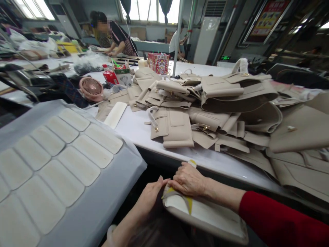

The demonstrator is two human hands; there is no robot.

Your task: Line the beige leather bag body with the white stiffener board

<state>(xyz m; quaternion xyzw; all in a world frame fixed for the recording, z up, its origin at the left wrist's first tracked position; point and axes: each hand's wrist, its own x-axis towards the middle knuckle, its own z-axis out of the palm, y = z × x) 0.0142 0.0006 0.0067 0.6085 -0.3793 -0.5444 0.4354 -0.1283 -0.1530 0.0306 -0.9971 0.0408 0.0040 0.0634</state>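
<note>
Low in front of me, a beige bag piece [205, 218] with a pale, white inner face rests near my lap. My left hand [150, 195] pinches its upper left edge, thumb and fingertips close to the rim. Closed over the same end is my right hand [189, 180], wrapped round a flat white tool with a yellow end [192, 163] that sticks out above the knuckles. The rest of that tool is hidden by the fingers. Yellow patches [190, 204] and a curled beige strip show on the piece just below my right hand.
At left, a grey-covered board [113, 187] bears several cream rounded panels [63, 175]. The white table [140, 133] ahead holds a heap of beige bag parts [177, 125], a pink fan [92, 88] and a red patterned box [158, 63]. Another person [123, 41] bends over a table behind.
</note>
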